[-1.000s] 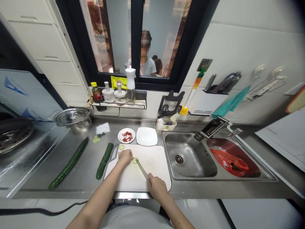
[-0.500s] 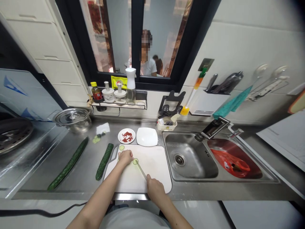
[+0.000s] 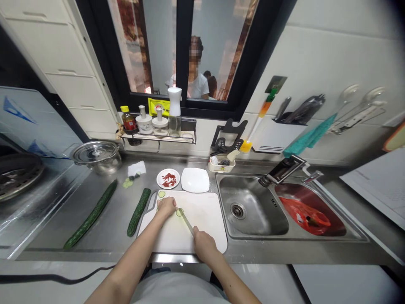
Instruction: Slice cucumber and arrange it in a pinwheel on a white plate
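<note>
On the white cutting board (image 3: 202,228), my right hand (image 3: 205,244) is closed round the handle of a knife (image 3: 187,222). The blade points up and left, and a thin round cucumber slice (image 3: 179,212) is at its tip. Just left of that slice, my left hand (image 3: 166,206) rests on the board with its fingers curled together. Whatever lies under those fingers is mostly hidden, with a little pale green showing beside them. Another cucumber slice (image 3: 161,194) lies near the board's top left corner. A cut cucumber (image 3: 138,213) lies left of the board.
A longer cucumber (image 3: 91,215) lies further left, below a lidded pot (image 3: 96,156). Behind the board stand a plate of red pieces (image 3: 168,180) and a white plate (image 3: 195,180). To the right is a double sink (image 3: 253,226) with a red bag (image 3: 308,217). Green scraps (image 3: 128,183) lie by a tissue.
The view has shifted very slightly. My hands, the knife and the cucumber slice keep almost the same places on the board.
</note>
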A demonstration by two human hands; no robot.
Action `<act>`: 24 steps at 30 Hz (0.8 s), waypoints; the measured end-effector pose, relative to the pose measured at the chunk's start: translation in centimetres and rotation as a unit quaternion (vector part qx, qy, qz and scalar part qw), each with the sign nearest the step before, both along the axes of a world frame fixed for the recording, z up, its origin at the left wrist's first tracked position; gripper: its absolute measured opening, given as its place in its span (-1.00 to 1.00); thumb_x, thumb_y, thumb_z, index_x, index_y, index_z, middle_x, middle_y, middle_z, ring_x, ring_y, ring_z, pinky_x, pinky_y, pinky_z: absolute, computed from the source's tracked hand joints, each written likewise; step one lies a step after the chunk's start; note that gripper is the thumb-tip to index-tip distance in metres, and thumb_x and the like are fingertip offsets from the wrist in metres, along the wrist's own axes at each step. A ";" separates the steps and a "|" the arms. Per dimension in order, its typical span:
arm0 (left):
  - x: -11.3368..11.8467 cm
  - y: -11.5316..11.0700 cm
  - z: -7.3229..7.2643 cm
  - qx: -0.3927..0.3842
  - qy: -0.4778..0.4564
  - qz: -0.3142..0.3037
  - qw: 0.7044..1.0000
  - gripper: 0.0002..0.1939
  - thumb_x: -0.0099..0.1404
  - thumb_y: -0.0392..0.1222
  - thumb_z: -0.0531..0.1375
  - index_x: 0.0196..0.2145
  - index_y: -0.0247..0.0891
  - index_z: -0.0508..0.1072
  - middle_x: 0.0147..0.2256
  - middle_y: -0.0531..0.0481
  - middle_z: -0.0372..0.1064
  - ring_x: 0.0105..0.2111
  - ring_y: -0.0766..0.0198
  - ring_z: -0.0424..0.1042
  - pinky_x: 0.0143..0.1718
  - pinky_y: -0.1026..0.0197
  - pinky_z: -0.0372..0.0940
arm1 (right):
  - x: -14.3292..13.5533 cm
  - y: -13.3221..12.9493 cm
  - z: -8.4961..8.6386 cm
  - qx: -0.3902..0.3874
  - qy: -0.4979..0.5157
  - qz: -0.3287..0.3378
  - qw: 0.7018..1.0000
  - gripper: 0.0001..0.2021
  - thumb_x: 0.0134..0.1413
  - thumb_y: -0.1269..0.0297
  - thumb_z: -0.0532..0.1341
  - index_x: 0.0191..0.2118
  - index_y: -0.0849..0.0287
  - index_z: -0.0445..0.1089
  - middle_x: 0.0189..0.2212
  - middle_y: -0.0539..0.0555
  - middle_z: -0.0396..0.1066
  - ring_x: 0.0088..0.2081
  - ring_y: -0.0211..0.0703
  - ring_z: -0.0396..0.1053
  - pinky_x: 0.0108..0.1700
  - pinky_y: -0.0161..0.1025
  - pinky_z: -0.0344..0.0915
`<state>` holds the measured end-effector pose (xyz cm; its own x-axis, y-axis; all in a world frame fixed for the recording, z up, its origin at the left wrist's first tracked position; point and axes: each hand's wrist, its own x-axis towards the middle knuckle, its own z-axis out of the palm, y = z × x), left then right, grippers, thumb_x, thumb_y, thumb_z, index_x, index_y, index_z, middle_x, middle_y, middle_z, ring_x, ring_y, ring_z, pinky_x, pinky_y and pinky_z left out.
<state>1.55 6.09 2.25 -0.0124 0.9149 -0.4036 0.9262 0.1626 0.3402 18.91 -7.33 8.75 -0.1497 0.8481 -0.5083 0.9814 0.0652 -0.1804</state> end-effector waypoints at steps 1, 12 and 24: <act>0.0 0.0 0.0 0.000 0.000 0.001 1.000 -0.82 0.04 -0.13 0.31 -0.37 -0.19 0.46 -0.20 -0.07 0.50 -0.10 0.09 0.41 -0.02 0.07 0.10 | 0.0 0.0 0.0 0.000 -0.001 0.000 1.000 -0.58 0.10 0.58 -0.08 0.05 0.26 0.24 -0.22 0.28 0.48 -0.11 -0.04 0.44 -0.17 -0.22 0.27; -0.1 -0.1 0.1 0.002 -0.005 0.004 1.000 -0.83 0.04 -0.12 0.29 -0.38 -0.19 0.45 -0.19 -0.07 0.50 -0.09 0.06 0.40 -0.01 0.03 0.09 | -0.2 0.3 0.4 -0.006 -0.005 0.003 1.000 -0.59 0.15 0.56 -0.12 0.06 0.29 0.25 -0.20 0.30 0.47 -0.09 0.00 0.43 -0.16 -0.19 0.28; -0.1 0.1 0.1 -0.006 -0.008 0.009 1.000 -0.83 0.04 -0.16 0.29 -0.36 -0.19 0.45 -0.20 -0.05 0.50 -0.08 0.07 0.40 0.00 0.03 0.08 | 1.4 -1.7 -1.5 0.006 0.006 -0.002 1.000 -0.62 0.16 0.51 -0.12 0.04 0.27 0.26 -0.23 0.29 0.48 -0.14 -0.01 0.43 -0.19 -0.20 0.26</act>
<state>1.46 6.14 2.36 -0.0217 0.9100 -0.4141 0.9174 0.1828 0.3535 20.36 -9.08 7.27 -0.1531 0.8544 -0.4965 0.9794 0.0644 -0.1912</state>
